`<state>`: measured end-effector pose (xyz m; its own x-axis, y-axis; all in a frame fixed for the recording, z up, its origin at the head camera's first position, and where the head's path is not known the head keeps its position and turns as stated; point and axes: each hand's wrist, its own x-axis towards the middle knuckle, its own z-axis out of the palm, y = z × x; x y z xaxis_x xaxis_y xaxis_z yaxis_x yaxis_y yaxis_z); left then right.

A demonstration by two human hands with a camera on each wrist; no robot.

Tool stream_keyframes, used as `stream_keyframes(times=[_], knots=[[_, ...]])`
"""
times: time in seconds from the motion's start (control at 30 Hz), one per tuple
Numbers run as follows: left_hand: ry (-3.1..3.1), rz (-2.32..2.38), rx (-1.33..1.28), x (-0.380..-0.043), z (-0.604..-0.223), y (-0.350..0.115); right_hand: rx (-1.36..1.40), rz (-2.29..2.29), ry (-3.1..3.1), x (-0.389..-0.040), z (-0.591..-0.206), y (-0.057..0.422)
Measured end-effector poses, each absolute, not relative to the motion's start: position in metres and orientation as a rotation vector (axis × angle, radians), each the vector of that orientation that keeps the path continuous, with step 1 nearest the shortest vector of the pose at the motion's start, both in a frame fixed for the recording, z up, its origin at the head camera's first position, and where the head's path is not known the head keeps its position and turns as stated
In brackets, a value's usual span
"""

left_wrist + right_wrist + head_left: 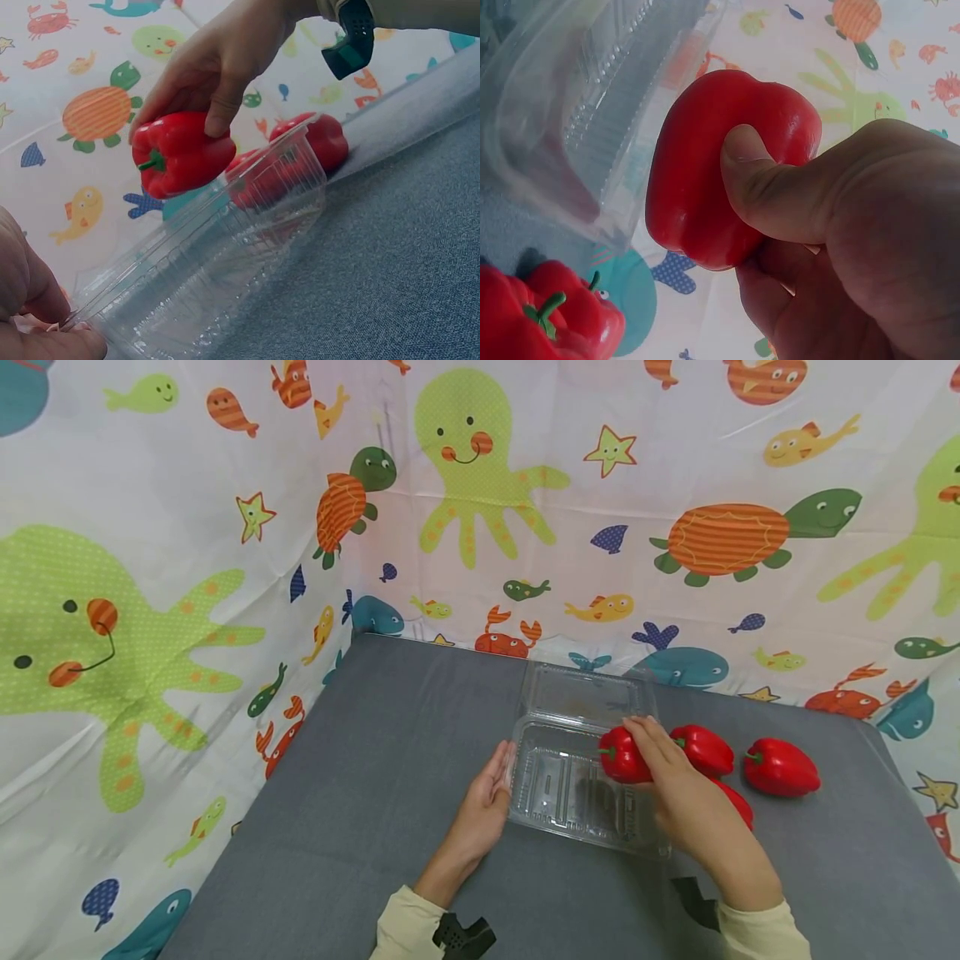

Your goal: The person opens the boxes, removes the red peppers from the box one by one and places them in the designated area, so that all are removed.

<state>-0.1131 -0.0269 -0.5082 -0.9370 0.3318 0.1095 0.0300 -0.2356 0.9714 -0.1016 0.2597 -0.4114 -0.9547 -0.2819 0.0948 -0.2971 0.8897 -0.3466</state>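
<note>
A red bell pepper (622,757) with a green stem is gripped by my right hand (693,793), thumb on one side and fingers on the other. In the left wrist view this bell pepper (180,154) hangs above the rim of a clear plastic container (247,225). The container (536,768) lies on the table with its hinged lid (588,693) folded back, away from me. At its left side my left hand (480,802) pinches the rim between thumb and fingers.
To the container's right lie more red bell peppers: one behind my right hand (703,750), one farther right (782,768), and one partly hidden (737,803) by that hand. A grey cloth (360,777) covers the table. A sea-animal curtain (510,593) borders its back and sides.
</note>
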Motion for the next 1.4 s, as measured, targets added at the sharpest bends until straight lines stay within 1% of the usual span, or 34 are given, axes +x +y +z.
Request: stream_keyframes(times=[0.33,0.67,1.4], knots=[[1.813,2.287,0.445,-0.114,-0.507,-0.027,0.475,0.56,-2.995,-0.102,-0.412,0.273],[1.83,2.27,0.427,-0.116,-0.507,-0.027,0.431,0.53,-3.006,-0.102,-0.411,0.282],[1.816,2.28,0.431,-0.113,-0.509,-0.027,0.419,0.571,-2.975,-0.092,-0.411,0.31]])
